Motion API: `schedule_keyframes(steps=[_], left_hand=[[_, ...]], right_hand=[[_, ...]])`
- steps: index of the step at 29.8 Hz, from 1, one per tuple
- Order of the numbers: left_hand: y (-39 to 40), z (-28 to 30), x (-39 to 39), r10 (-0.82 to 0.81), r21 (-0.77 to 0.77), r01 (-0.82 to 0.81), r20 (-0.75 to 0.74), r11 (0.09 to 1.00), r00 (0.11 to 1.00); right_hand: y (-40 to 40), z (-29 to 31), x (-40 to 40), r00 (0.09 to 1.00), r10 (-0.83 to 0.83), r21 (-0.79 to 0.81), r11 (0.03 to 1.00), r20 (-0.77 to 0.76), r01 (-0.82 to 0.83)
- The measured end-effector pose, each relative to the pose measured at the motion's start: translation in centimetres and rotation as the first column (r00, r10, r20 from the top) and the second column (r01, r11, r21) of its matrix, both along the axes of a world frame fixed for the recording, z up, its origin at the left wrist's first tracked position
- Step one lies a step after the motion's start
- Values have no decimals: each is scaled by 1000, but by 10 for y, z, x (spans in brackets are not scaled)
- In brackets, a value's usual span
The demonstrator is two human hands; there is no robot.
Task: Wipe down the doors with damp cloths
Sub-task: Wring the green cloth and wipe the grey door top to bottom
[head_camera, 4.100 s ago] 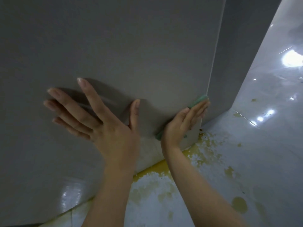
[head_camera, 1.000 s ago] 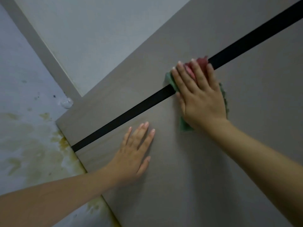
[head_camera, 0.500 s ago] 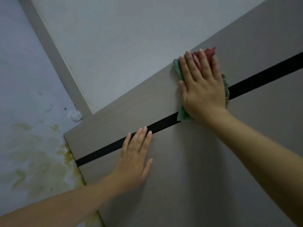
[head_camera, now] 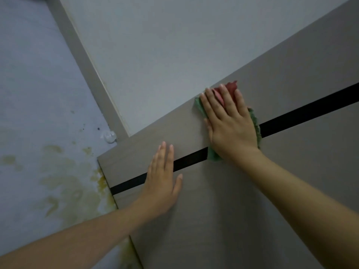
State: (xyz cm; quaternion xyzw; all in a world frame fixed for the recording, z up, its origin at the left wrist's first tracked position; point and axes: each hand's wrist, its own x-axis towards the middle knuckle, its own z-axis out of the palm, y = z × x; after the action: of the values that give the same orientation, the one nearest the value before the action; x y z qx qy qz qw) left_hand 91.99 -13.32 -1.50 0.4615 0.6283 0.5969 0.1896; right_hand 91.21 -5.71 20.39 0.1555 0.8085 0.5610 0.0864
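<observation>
I note right hand [head_camera: 231, 123] flat, fingers straight, pressing cloth [head_camera: 200, 105] at door [head_camera: 252, 200] top edge, long axis along black stripe [head_camera: 303, 115]; left hand [head_camera: 162, 179] flat on door.

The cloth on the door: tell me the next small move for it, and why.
Probably slide the cloth along the black strip. The right hand presses it flat near the door edge, across the strip, and the left hand braces the panel, so the door looks steadied for it.

A room in a home, it seems: a grey wood-grain door [head_camera: 252, 200] with a black stripe [head_camera: 310, 109], a plain painted wall [head_camera: 174, 45] at 12 o'clock, and a pale tiled floor [head_camera: 38, 94] with yellowish stains [head_camera: 64, 189] at 9 o'clock.
</observation>
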Motion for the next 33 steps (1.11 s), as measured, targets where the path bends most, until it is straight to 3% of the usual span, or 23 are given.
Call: schedule_keyframes(steps=[2,5,9,13,17,21,25,28,33], left_hand=[[2,-4,-9,14,0,-14,33,1000,999],[1,-9,-14,11,4,-11,30,1000,999],[0,-19,-22,48,-73,-40,123,997,991],[2,-28,-39,60,-116,-40,177,992,982],[5,-37,-57,111,-172,-71,233,983,966],[1,-53,-69,115,-223,-62,233,973,966],[-1,-67,-86,75,-177,-34,232,984,970],[8,-72,-106,-26,-116,58,265,992,964],[35,-63,-130,-136,-71,187,445,980,885]], right_hand=[[1,-26,-13,1000,-21,-27,999,22,22],[-5,-70,0,971,-44,-68,996,235,61],[-21,-80,40,920,-41,-133,986,390,100],[-15,-72,27,949,-46,-95,992,313,79],[-1,-106,-19,970,-22,-98,994,243,47],[-8,-167,-6,889,12,-122,991,458,49],[-23,-177,39,762,17,-197,969,648,146],[-17,-164,34,809,10,-190,974,588,125],[-11,-178,10,854,-14,-199,971,520,137]])
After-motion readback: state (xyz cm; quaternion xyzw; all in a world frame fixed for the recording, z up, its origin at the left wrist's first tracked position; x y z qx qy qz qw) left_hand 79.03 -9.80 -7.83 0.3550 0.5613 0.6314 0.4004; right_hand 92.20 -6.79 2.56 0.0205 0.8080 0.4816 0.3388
